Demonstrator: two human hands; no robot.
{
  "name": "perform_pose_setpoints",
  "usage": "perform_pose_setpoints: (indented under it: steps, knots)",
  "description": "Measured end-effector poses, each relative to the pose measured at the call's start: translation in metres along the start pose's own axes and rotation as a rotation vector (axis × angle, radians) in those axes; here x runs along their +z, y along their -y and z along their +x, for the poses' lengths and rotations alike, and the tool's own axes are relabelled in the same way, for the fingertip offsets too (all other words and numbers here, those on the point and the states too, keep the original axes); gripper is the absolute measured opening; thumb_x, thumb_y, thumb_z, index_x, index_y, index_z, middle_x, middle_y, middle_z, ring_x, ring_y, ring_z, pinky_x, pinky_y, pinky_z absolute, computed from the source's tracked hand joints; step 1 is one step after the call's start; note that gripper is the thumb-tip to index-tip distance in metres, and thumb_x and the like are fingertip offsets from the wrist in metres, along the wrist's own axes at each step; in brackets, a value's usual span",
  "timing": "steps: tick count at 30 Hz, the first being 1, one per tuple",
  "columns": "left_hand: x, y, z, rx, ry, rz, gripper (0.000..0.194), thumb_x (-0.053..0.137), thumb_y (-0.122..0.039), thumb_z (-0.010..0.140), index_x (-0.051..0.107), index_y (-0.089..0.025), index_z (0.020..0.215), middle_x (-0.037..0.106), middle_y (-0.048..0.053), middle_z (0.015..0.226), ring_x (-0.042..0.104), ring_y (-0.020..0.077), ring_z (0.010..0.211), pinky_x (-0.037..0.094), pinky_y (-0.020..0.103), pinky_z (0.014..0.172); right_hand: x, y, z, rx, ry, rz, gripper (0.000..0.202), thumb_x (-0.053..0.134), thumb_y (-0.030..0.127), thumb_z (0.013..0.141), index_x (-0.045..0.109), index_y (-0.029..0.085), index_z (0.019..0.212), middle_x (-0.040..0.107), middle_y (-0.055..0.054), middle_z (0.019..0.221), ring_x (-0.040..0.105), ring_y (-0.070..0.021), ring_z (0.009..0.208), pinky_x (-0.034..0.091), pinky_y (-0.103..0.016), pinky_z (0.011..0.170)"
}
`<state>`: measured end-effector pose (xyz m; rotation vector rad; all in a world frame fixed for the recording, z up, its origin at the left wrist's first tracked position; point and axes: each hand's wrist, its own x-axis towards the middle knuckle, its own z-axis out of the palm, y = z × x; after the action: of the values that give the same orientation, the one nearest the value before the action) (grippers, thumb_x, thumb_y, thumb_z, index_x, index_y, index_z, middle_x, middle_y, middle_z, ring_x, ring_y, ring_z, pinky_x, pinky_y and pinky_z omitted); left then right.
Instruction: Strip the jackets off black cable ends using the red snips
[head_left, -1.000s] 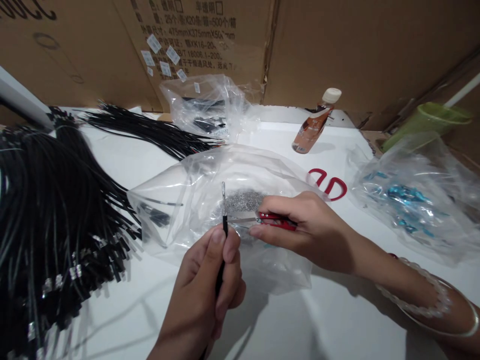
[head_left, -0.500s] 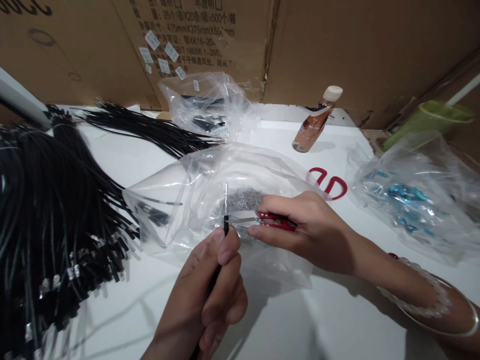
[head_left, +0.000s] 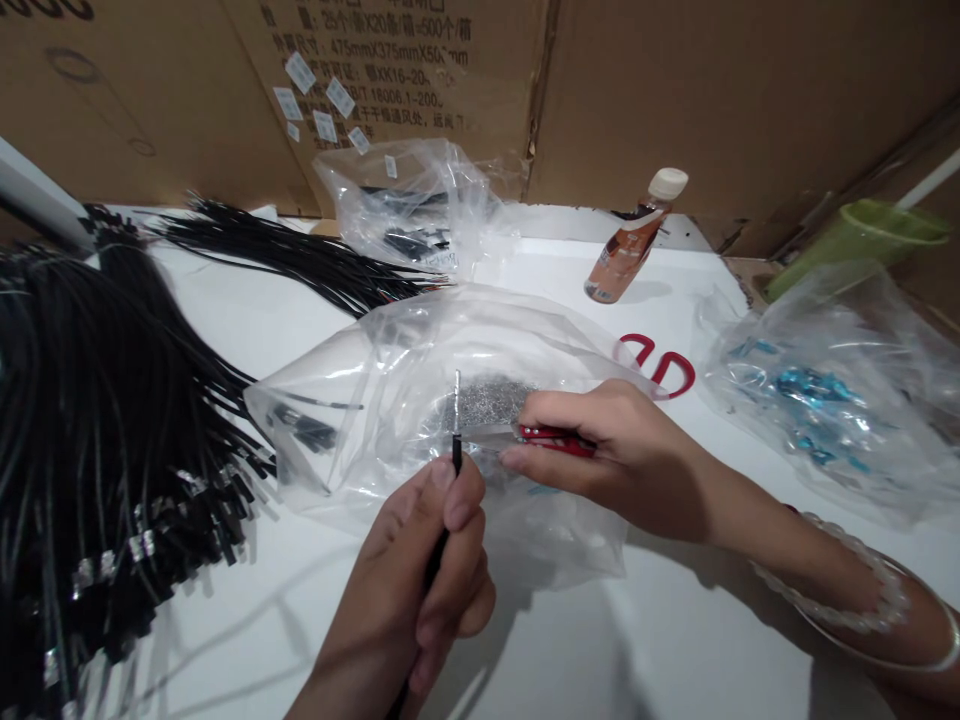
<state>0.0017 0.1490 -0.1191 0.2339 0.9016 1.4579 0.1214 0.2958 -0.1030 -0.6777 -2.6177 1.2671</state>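
Observation:
My left hand grips a black cable between thumb and fingers. The cable stands upright, and a thin silvery length sticks out of its black jacket at the top. From the right, my right hand holds small red-handled snips. Their blades lie close together, with the tips at the upper edge of the black jacket. Below and behind both hands spreads a clear plastic bag with a pile of grey, glittering bits on or in it.
Bundles of black cables fill the left side; another bundle lies behind. Further back are a small clear bag and a drink bottle. Red-handled scissors, a bag with blue pieces and a green bin are on the right.
The snips' blades have closed together at the jacket's edge. The cable and my left hand have shifted slightly to the right.

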Motion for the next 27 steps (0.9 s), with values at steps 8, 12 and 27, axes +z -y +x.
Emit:
perform_pose_setpoints:
  steps: [8,12,27]
  knots:
    - [0.008,-0.012,0.014,-0.071,-0.116,0.105,0.027,0.053,-0.033,0.092,0.049,-0.020,0.068,0.030,-0.013,0.035,0.011,0.0012,0.026,0.019,0.011,0.031,-0.009,-0.005,0.006,0.002,0.011,-0.035,0.042,0.058,0.046,0.091,0.045,0.018,0.063,0.037,0.006,0.056,0.033,-0.0086,0.053,0.022,-0.026,0.049]
    - [0.016,-0.027,0.029,-0.115,-0.150,0.129,0.024,0.047,-0.019,0.092,0.050,-0.019,0.069,0.032,-0.012,0.035,0.009,0.0022,0.026,0.016,0.012,0.029,-0.009,-0.013,0.012,-0.011,-0.048,-0.001,0.040,0.055,0.042,0.093,0.047,0.018,0.064,0.041,0.005,0.061,0.037,-0.0094,0.058,0.025,-0.026,0.054]
    - [0.002,-0.012,0.007,0.324,-0.335,0.899,0.021,0.055,-0.032,0.088,0.064,-0.020,0.073,0.032,-0.008,0.043,0.028,0.0070,0.040,0.020,0.017,0.040,-0.020,0.001,-0.001,-0.043,0.165,0.660,0.035,0.062,0.045,0.090,0.051,0.018,0.071,0.036,0.006,0.062,0.030,-0.0080,0.053,0.022,-0.023,0.049]
